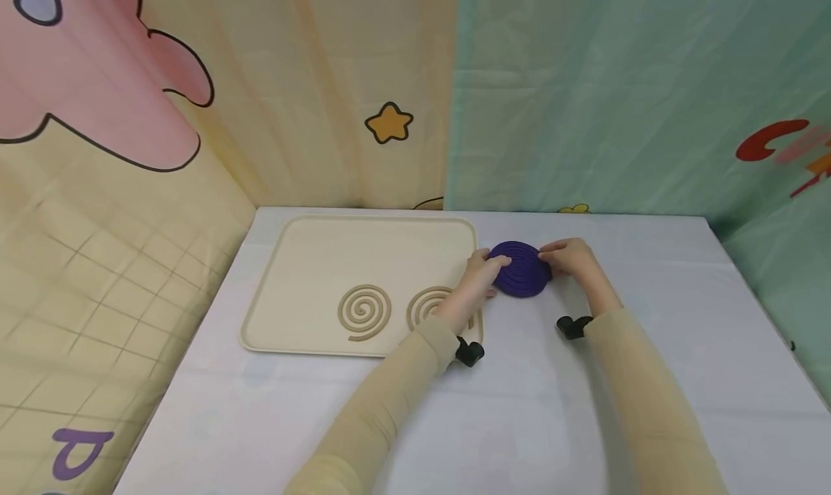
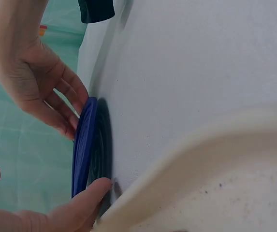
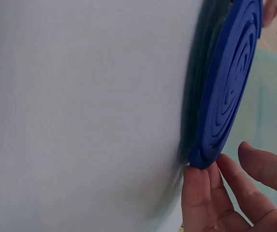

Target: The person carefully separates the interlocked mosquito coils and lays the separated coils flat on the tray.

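A purple-blue mosquito coil (image 1: 521, 270), a flat disc of tight spiral rings, is held between both hands just right of the tray. My left hand (image 1: 479, 277) grips its left edge, thumb over the top face. At the right edge, the fingertips of my right hand (image 1: 571, 258) hold the rim. In the right wrist view the coil (image 3: 230, 82) appears edge-on, with the right-hand fingers (image 3: 196, 188) touching its lower end. Beneath it is a dark ringed shape (image 2: 99, 145); I cannot tell whether this is shadow or another coil.
A cream tray (image 1: 311, 250) lies on the white-covered table (image 1: 506, 415). It carries brown spiral coils (image 1: 364, 312), one partly covered by the left forearm. Printed curtains (image 1: 584, 105) stand behind and at both sides. Black wrist cameras (image 1: 469, 352) sit at both cuffs.
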Demonstrator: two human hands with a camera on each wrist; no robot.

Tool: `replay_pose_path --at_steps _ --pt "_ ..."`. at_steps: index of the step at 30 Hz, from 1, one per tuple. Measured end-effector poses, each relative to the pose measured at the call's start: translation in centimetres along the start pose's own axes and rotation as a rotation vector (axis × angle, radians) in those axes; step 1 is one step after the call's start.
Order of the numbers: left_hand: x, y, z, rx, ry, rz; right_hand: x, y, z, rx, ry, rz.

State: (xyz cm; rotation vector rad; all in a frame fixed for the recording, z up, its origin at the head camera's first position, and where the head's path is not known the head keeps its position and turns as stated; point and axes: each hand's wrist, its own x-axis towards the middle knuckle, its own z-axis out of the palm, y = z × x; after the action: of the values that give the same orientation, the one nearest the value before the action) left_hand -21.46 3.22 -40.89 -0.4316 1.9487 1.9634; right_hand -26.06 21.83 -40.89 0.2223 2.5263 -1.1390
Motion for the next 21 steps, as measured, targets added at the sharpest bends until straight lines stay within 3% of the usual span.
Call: replay_pose_path --at_steps 6,14,17,21 --pt "0.6 -0.4 -0.5 0.041 0.106 0.054 0.1 0.2 0.9 0.089 -0.075 0.050" --pt "0.7 -0.6 -0.8 0.134 0.234 0.104 -0.6 -0.4 1.8 0.143 -0.225 0.040" --pt "0.6 -0.5 -1.1 0.118 0.243 0.154 -0.9 -0.9 2.3 0.199 -0.280 -0.001" --pt "0.1 -0.3 -2.1 0.061 0.189 0.212 -1.5 -1.5 3.0 0.303 -0.331 -0.058"
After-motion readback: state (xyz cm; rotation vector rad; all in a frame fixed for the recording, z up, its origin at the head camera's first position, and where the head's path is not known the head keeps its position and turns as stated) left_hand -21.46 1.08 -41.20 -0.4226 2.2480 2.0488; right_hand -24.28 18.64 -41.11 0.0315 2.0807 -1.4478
